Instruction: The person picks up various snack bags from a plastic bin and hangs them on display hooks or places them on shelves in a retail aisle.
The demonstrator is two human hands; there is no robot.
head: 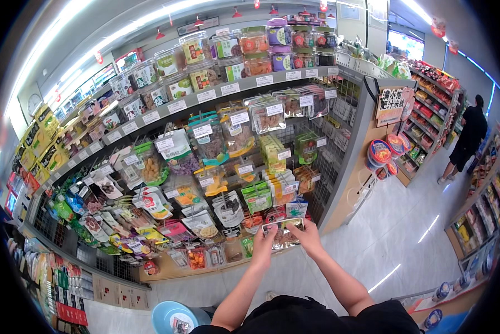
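Observation:
Both of my hands hold a clear plastic pack of brownish dried snack (286,239) low in front of the shelf. My left hand (264,247) grips its left side, the thumb over the upper face. On the right side is my right hand (310,239), its thumb also lying on top. The fingers beneath the pack are hidden. Just beyond it hang bagged snacks on hooks, including a white pouch with dark fruit (228,210) and green pouches (257,198). Small clear packs with orange contents (196,258) stand along the low wooden ledge.
Lidded plastic jars (256,40) line the top shelf above price tags. Instant noodle tubs (379,153) hang on the shelf's end panel. A light-blue bucket (166,314) stands on the floor at lower left. A person in black (470,129) is in the right aisle.

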